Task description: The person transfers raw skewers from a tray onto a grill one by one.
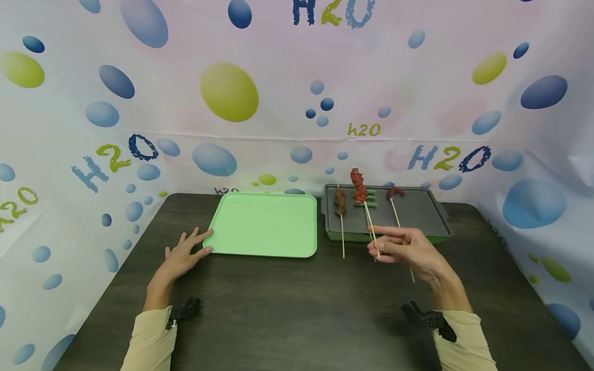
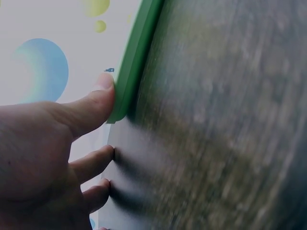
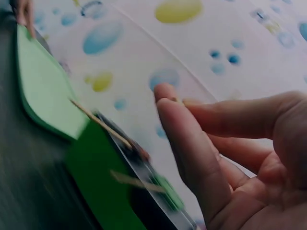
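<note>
My left hand (image 1: 180, 258) spreads its fingers at the left edge of a light green tray (image 1: 262, 225). In the left wrist view the thumb (image 2: 93, 108) touches the tray's side (image 2: 136, 62) near a corner. Thumb and fingers of my right hand (image 1: 413, 252) pinch the stick of a skewer with red chunks (image 1: 358, 185). Those chunks stand raised over the grey plate of a green-sided rectangular grill (image 1: 419, 211). The right wrist view shows the pinching fingers (image 3: 192, 153) close up, with the red chunks out of frame.
On the grill lie a skewer of brown pieces (image 1: 340, 202), a skewer of green pieces (image 1: 371, 198) partly behind the held one, and a skewer with a dark red curled piece (image 1: 396, 192). Their sticks overhang the front edge. A patterned cloth (image 1: 278, 93) rises behind the dark table (image 1: 278, 314).
</note>
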Action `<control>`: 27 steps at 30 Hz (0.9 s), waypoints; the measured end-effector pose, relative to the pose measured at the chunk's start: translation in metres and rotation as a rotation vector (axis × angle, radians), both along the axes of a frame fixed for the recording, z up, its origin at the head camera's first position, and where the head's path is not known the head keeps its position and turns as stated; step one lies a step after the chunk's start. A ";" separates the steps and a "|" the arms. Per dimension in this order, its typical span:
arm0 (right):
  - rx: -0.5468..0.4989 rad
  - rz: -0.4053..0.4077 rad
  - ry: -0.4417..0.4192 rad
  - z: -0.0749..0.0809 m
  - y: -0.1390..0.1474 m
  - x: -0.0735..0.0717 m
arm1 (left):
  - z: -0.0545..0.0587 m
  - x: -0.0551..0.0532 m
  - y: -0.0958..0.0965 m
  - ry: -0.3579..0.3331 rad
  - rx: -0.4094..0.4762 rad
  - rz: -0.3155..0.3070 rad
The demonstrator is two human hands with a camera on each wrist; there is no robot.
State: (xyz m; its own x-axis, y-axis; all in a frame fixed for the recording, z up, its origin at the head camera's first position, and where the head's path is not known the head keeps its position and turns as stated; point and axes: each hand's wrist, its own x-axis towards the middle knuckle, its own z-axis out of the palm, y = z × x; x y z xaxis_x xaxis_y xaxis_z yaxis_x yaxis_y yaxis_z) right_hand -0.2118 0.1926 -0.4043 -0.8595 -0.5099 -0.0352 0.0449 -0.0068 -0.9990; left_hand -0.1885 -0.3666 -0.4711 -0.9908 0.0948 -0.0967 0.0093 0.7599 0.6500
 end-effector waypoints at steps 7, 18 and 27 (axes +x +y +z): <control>-0.024 -0.019 -0.015 -0.004 0.047 -0.011 | 0.002 0.001 -0.007 0.010 0.001 0.003; -0.081 -0.110 -0.129 -0.023 0.105 -0.006 | -0.002 -0.002 -0.003 0.007 -0.003 0.000; -0.161 -0.096 -0.177 -0.039 0.128 -0.004 | -0.002 0.000 -0.002 0.010 -0.013 -0.004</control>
State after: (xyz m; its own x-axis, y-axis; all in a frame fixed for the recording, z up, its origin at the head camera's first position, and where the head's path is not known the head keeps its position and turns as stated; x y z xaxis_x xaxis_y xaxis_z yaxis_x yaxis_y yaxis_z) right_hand -0.2159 0.3208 -0.4431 -0.8917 -0.4379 -0.1144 0.2106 -0.1778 -0.9613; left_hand -0.1882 -0.3685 -0.4734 -0.9913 0.0973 -0.0884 0.0183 0.7681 0.6400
